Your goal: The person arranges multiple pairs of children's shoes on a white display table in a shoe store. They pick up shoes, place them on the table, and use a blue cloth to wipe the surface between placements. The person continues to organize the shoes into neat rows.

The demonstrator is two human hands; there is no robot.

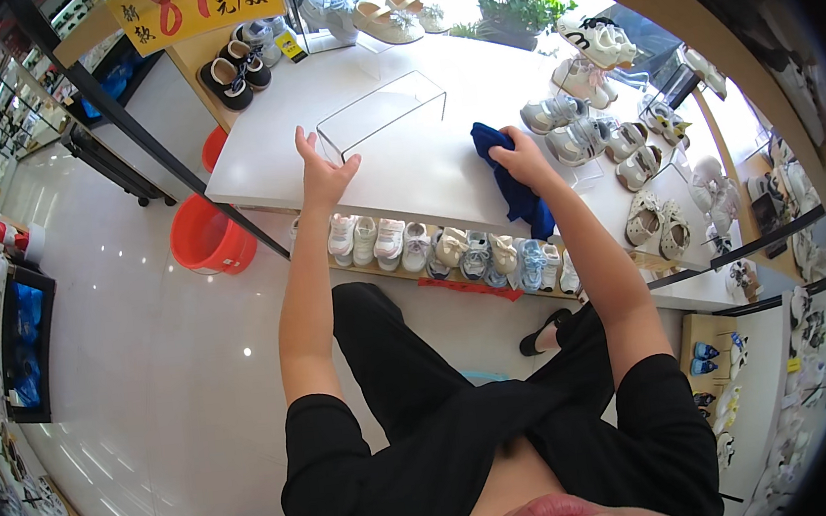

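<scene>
My right hand (523, 161) grips a dark blue cloth (507, 189), which hangs down over the front edge of a white display shelf (405, 177). My left hand (326, 173) is raised at the shelf's front left with its fingers apart and nothing in it. Just beyond that hand a clear acrylic riser (384, 115) stands on the shelf; whether the fingertips touch its near end I cannot tell. Right of the cloth, pairs of children's sneakers (580, 139) stand on the shelf and on clear stands.
Black shoes (228, 82) stand at the shelf's back left, beige strap shoes (390, 21) at the back. A lower shelf holds a row of small sneakers (389, 244). A red bucket (209, 236) is on the floor beside a black metal post (149, 145). Perforated clogs (657, 223) sit at the right.
</scene>
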